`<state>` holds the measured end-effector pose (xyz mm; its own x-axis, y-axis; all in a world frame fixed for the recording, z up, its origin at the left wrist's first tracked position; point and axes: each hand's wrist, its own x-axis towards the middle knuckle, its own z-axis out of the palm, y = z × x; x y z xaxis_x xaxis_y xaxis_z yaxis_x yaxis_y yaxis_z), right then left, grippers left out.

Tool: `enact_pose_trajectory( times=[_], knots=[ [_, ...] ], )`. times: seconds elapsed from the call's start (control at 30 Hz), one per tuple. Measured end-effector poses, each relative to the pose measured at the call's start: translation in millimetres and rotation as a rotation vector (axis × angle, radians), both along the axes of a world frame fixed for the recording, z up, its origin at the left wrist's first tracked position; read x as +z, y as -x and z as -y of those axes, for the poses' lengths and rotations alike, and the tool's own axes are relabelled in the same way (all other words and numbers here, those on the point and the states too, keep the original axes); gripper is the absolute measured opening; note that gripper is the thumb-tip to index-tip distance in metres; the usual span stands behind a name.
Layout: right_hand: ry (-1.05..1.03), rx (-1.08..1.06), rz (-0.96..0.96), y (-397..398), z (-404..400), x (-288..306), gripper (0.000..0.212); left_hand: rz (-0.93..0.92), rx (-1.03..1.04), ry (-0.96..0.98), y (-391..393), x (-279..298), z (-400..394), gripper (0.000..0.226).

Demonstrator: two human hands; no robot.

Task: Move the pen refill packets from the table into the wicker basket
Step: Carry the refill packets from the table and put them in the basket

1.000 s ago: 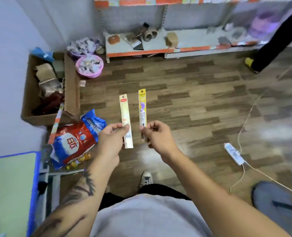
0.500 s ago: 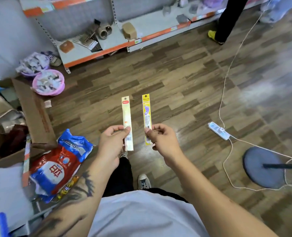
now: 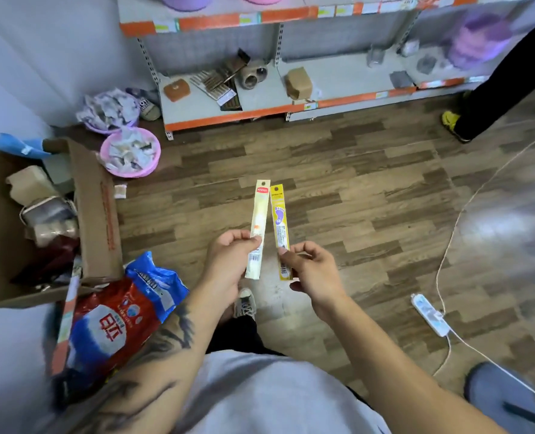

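Mid-frame, the left hand [image 3: 228,261] is pinching a pale packet [image 3: 257,228] and the right hand [image 3: 311,270] a yellow packet [image 3: 280,228], fingers closed on them; no basket showing, so delivery is pending.

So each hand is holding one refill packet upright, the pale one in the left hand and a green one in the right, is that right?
Not quite: the packet in the right hand is yellow, not green. The rest holds: the head view shows the left hand pinching the pale packet, each held roughly upright, side by side.
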<state>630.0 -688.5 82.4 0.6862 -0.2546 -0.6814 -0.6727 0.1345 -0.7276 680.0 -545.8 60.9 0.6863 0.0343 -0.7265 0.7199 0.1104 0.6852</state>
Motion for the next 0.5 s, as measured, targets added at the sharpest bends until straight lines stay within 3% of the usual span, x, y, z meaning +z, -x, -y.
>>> enact_pose_trajectory(
  times=[0.27, 0.5],
  knots=[
    [0.023, -0.006, -0.035, -88, -5, 3, 0.022, -0.005, -0.01, 0.042, -90, 4, -9, 0.012],
    [-0.247, -0.079, -0.105, -159, 1, 4, 0.029, -0.078, 0.085, 0.095, -144, 3, -1, 0.01]
  ],
)
